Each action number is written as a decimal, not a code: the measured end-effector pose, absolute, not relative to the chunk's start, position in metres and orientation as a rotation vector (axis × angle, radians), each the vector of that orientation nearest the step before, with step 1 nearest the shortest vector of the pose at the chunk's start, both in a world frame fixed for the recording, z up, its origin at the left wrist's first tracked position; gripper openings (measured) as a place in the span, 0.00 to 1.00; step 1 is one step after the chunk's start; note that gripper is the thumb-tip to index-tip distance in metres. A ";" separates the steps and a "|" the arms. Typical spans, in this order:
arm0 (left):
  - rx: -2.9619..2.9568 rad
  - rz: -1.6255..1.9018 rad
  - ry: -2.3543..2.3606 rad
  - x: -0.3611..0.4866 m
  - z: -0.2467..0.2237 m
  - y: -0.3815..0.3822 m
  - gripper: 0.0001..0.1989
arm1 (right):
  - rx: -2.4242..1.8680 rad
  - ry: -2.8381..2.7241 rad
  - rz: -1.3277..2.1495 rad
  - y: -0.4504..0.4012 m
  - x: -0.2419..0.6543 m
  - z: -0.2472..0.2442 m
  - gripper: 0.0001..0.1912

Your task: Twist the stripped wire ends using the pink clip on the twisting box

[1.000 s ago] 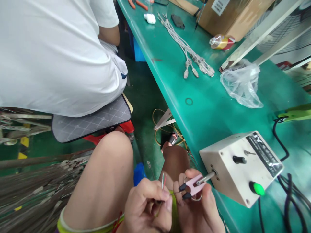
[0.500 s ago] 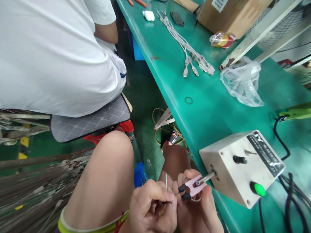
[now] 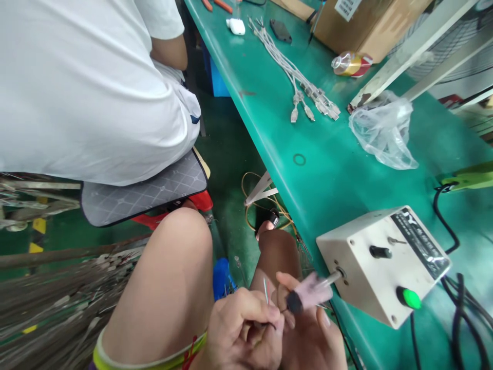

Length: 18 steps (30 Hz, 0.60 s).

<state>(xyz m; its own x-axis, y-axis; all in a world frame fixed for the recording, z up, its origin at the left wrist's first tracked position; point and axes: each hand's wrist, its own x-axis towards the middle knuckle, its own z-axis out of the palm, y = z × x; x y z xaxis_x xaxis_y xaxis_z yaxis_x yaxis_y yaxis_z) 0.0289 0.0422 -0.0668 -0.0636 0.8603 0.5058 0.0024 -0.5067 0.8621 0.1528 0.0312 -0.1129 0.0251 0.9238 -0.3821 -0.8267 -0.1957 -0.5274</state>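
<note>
wire, thin, pale (image 3: pixel 265 291), pinched by left hand (image 3: pixel 246 329): likely light, bendy; best held near end (right hand (image 3: pixel 311 334) loosely spread).

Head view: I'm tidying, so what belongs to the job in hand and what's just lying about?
In use: thin wires in the left hand; pink clip by the right hand; white box.
Apparently lying about: bottle; plastic bag; small white case; perhaps grey cables.

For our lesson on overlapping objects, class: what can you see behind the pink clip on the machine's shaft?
Behind the pink clip, the right hand shows below it and past its black tip. Whatever lies directly behind the blurred clip is covered.
</note>
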 end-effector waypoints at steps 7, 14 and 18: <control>1.524 1.729 0.917 0.032 -0.074 0.040 0.12 | -0.802 -0.301 1.587 0.034 0.161 -0.097 0.24; 1.541 1.736 0.955 0.021 -0.066 0.035 0.11 | -0.774 -0.373 1.547 0.035 0.155 -0.087 0.18; 1.546 1.800 0.938 0.019 -0.060 0.035 0.12 | -0.765 -0.428 1.524 0.037 0.151 -0.085 0.18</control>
